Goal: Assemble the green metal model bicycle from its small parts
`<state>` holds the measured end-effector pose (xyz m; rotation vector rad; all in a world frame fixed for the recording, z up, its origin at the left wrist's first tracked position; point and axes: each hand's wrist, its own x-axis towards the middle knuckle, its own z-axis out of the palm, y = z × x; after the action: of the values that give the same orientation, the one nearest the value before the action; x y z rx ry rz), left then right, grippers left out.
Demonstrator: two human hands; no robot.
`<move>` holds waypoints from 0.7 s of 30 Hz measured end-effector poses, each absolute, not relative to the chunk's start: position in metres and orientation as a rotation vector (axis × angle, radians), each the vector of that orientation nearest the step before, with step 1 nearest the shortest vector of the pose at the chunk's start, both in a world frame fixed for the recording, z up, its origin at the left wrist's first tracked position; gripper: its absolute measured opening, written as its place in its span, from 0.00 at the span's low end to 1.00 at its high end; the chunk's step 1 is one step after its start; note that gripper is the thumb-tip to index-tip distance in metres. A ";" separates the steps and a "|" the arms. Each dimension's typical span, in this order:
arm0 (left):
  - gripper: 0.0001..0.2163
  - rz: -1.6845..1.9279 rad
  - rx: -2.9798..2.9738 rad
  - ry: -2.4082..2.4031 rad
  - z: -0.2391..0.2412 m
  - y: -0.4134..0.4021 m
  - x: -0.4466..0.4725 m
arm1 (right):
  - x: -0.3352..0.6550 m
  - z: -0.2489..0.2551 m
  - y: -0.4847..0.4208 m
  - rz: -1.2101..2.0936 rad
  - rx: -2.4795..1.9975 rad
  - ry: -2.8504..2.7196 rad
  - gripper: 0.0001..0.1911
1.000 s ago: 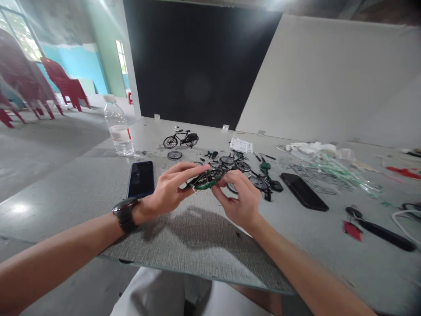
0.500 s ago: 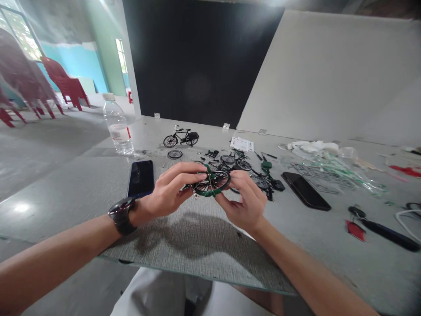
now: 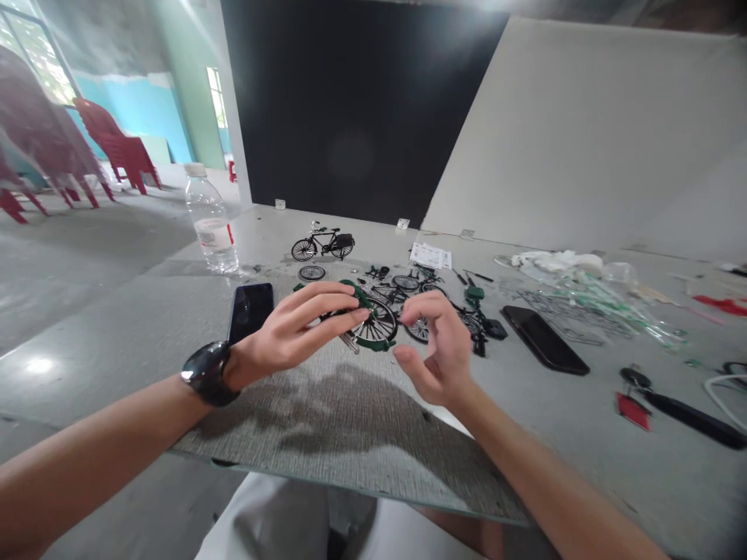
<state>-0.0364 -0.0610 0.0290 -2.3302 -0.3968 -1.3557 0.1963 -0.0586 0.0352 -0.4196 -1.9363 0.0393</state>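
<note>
My left hand (image 3: pixel 297 330), with a black watch on its wrist, grips a small green model bicycle part with a spoked wheel (image 3: pixel 373 325) above the grey table (image 3: pixel 350 420). The wheel now stands nearly upright. My right hand (image 3: pixel 440 346) hovers just right of the wheel, its fingers curled but apart and holding nothing. Behind the hands lie several loose bicycle wheels and green frame pieces (image 3: pixel 443 303).
A finished black model bicycle (image 3: pixel 323 243) stands at the back, with a water bottle (image 3: pixel 211 222) to its left. One phone (image 3: pixel 250 311) lies left of my hands, another phone (image 3: pixel 542 338) to the right. Plastic bags and part sprues (image 3: pixel 583 299) and a black tool (image 3: pixel 682 412) lie further right.
The right hand has let go of the wheel part and drawn slightly back. The left hand has turned the part from lying flat to nearly upright.
</note>
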 end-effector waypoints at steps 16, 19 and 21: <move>0.03 -0.916 -2.066 -0.074 0.044 -0.059 -0.041 | 0.202 0.042 -0.057 0.661 -0.584 -2.254 0.09; 0.03 -0.900 -2.075 -0.061 0.044 -0.060 -0.041 | 0.202 0.044 -0.057 0.631 -0.588 -2.280 0.08; 0.03 -0.890 -2.069 -0.056 0.044 -0.059 -0.041 | 0.201 0.045 -0.057 0.602 -0.588 -2.297 0.08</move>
<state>-0.0411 -0.0593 0.0437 -2.0695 -0.0563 -0.8901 0.2014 -0.0571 0.0450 -0.5875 -2.2971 0.6018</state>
